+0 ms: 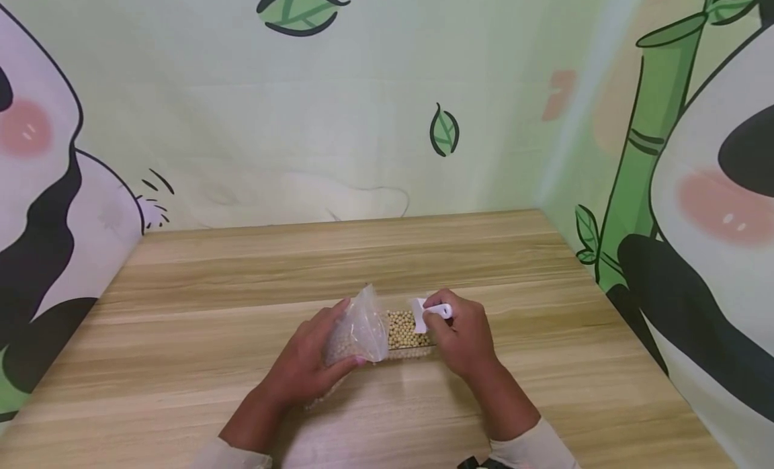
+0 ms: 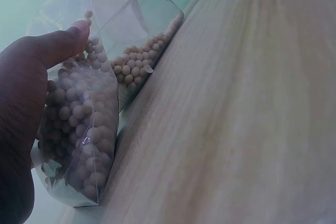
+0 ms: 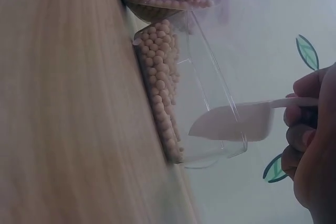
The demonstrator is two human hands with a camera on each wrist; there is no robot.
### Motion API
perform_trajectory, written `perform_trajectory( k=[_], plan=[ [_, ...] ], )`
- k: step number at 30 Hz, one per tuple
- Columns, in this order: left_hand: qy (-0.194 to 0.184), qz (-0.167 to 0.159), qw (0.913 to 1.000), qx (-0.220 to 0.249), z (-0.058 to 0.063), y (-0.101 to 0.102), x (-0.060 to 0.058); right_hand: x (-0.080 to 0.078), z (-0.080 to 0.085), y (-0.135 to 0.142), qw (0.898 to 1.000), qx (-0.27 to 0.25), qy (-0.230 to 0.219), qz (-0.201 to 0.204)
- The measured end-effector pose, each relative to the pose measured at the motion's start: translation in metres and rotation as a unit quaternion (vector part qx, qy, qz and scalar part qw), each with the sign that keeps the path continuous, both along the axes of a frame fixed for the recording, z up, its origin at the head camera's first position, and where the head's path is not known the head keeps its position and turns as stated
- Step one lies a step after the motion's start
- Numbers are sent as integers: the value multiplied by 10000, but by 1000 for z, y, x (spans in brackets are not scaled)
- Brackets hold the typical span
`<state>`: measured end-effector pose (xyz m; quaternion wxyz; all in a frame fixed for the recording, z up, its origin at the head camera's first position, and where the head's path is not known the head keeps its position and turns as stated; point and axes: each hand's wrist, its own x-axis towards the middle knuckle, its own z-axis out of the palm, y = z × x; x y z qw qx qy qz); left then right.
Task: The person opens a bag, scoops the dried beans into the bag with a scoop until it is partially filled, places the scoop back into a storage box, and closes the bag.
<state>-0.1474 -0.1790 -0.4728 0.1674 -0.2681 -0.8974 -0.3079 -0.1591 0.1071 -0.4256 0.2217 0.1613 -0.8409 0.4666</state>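
Note:
In the head view my left hand grips a clear plastic bag partly filled with round, pale soybeans. Its thumb lies on the bag near the mouth, while the other fingers are mostly hidden behind. Beside the bag stands a clear rectangular box, with soybeans covering its bottom. My right hand pinches the handle of a white scoop. The scoop's blade reaches into the box's open top, above the beans, and no beans can be made out in it.
A wood-grain table bears the box and bag. Behind it rises a pale green wall printed with leaves, and panda and bamboo drawings flank the sides.

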Motion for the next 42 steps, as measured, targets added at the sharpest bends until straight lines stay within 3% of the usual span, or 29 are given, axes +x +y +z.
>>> perform_trajectory(
  k=[7,12,15,19,23,28,32,37,42],
  plan=[
    [-35,-9,10000,-2,0,1,0,4,-2,-2,9902,1181,732,123],
    [-9,3,10000,-11,0,0,0,4,-1,-3,9870,1436,708,121],
    [48,6,10000,-29,0,0,0,3,1,-4,9936,1116,195,19],
    [60,-7,10000,-35,1,0,0,0,6,-2,9951,107,-963,-179],
    [96,-23,9999,-33,2,0,0,-5,8,-1,9783,-908,-1831,-342],
    [112,-21,9999,-30,2,0,0,-11,8,0,9507,-1773,-2499,-473],
    [92,-26,10000,-23,1,0,0,-14,7,1,9263,-2318,-2951,-348],
    [96,-40,9999,-21,0,0,-1,-14,6,3,9046,-2608,-3371,33],
    [72,-28,10000,-32,0,1,-1,-13,5,5,8984,-2401,-3662,321]
  ],
)
